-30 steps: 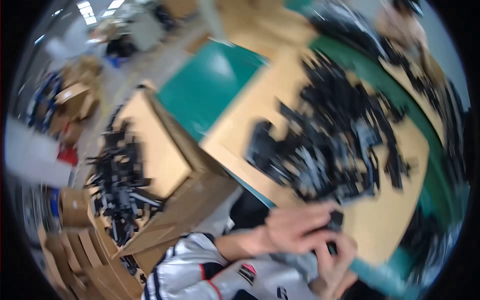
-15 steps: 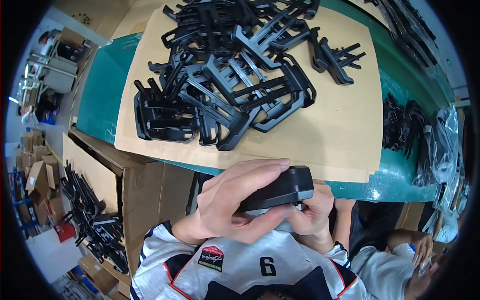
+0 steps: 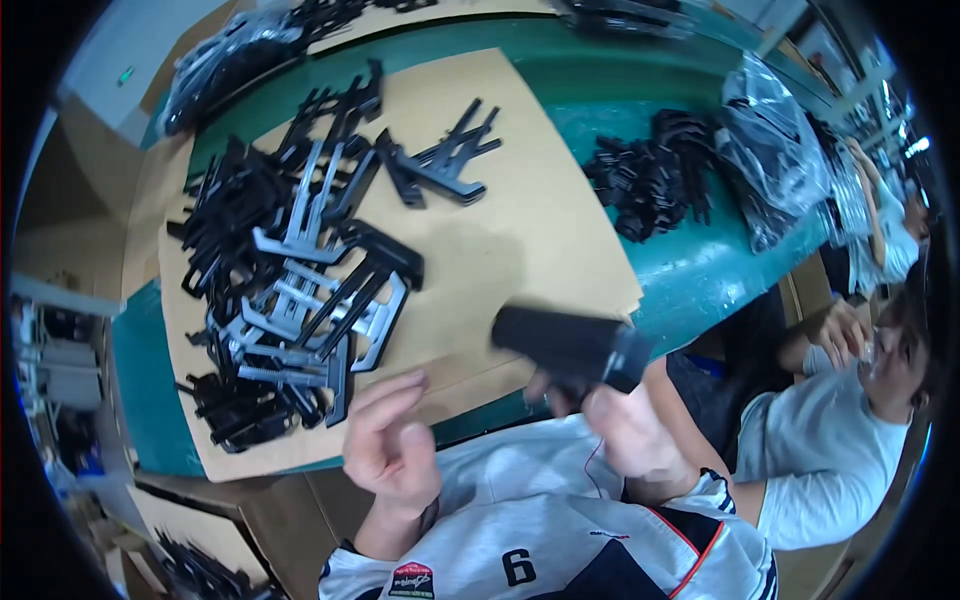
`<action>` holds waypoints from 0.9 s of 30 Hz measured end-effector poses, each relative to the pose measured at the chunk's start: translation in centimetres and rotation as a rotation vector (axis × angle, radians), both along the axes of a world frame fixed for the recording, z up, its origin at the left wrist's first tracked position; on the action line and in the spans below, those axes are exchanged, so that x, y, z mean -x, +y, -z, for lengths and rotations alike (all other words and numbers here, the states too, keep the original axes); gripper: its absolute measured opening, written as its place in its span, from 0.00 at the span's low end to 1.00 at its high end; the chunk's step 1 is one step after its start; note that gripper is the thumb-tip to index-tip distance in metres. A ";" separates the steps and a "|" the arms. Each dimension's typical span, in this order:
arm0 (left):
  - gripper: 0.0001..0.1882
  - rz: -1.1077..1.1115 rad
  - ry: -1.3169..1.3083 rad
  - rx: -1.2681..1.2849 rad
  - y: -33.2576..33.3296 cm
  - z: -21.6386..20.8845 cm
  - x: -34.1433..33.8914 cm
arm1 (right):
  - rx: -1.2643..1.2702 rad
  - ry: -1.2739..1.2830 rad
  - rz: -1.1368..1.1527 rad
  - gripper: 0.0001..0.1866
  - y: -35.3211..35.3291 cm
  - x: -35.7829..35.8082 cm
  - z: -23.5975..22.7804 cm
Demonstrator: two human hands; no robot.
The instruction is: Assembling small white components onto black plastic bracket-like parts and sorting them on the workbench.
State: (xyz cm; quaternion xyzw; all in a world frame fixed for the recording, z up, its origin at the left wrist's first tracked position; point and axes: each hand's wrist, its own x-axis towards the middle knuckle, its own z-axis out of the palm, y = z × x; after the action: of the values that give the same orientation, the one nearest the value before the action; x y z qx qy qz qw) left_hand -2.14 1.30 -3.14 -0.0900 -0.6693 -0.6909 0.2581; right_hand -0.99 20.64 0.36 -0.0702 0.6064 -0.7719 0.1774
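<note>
My right hand (image 3: 637,432) is closed on a black, blocky plastic part (image 3: 565,343), held above the near edge of the table. Motion blurs this part, so its details are lost. To its left, my left hand (image 3: 393,455) is held up with fingers loosely bent and apart, holding nothing. Beyond my left hand lies a heap of black and grey plastic brackets (image 3: 290,285) with long prongs, some of them toothed. A separate pronged bracket (image 3: 440,165) rests to the right of the heap.
Brown cardboard (image 3: 470,270) covers part of the green table (image 3: 690,285). Small black parts (image 3: 650,175) and a clear plastic bag (image 3: 770,150) sit on the right. A co-worker (image 3: 825,450) sits close at my right. A carton of black parts (image 3: 200,520) stands at lower left.
My left hand has let go of the black part and moved away to the left. My right hand now holds it alone, farther right. The view has turned toward the right.
</note>
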 end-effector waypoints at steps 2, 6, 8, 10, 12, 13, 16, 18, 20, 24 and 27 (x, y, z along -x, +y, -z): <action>0.10 0.035 -0.032 0.249 -0.1 1.1 0.5 | -0.291 0.302 0.301 0.13 1.5 1.0 -0.2; 0.10 0.064 -0.049 0.444 0.2 2.0 0.5 | -0.694 0.544 0.605 0.16 4.8 3.1 0.6; 0.10 0.080 -0.042 0.505 0.6 2.1 0.6 | -0.854 0.499 0.827 0.17 7.8 4.0 1.0; 0.10 0.080 -0.050 0.502 0.8 2.2 0.5 | -0.975 0.536 0.911 0.18 11.0 6.0 1.4; 0.10 0.073 -0.065 0.503 0.9 2.3 0.4 | -1.198 0.512 1.011 0.19 13.9 8.0 1.8; 0.10 0.067 -0.075 0.503 0.9 2.3 0.4 | -1.199 0.511 1.015 0.19 15.0 8.9 2.1; 0.10 0.042 -0.106 0.507 0.9 2.2 0.3 | -1.331 0.351 1.012 0.20 18.0 11.5 3.7; 0.10 0.028 -0.121 0.514 0.9 2.2 0.4 | -1.368 0.296 1.002 0.21 19.2 12.4 4.6; 0.10 0.023 -0.121 0.507 0.9 2.3 0.4 | -1.478 0.332 0.982 0.21 19.8 13.1 5.7; 0.10 0.019 -0.098 0.513 0.9 2.4 0.3 | -1.532 0.356 0.896 0.22 20.9 14.5 5.9; 0.10 0.003 -0.040 0.550 0.6 2.3 0.4 | -1.616 0.372 0.828 0.21 20.6 14.7 5.2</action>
State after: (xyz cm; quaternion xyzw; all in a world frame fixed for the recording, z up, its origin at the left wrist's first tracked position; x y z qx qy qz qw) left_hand -2.57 1.86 -5.48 -0.1440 -0.8366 -0.4852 0.2096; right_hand -15.70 41.26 -4.87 0.1741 0.9559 -0.0928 -0.2176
